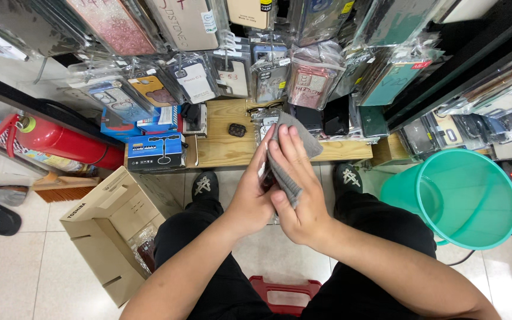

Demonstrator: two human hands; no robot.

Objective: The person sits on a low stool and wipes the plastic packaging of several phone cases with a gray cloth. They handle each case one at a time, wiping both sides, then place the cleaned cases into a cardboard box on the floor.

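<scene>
My left hand (250,195) holds a thin flat item in clear wrapping (264,173), mostly hidden between both hands. My right hand (294,189) presses a grey cloth (303,139) against it, fingers flat over the cloth. Both hands are raised above my lap, in front of a low wooden shelf (226,148). My black-trousered legs and black shoes (205,185) show below.
Packaged phone cases (268,71) hang in rows above the shelf. Blue boxes (155,151) sit on its left end, and a small dark object (237,129) lies on the wood. A cardboard box (114,225) stands at left, a red fire extinguisher (60,139) beyond it, a teal bucket (463,198) at right, a red stool (285,293) under me.
</scene>
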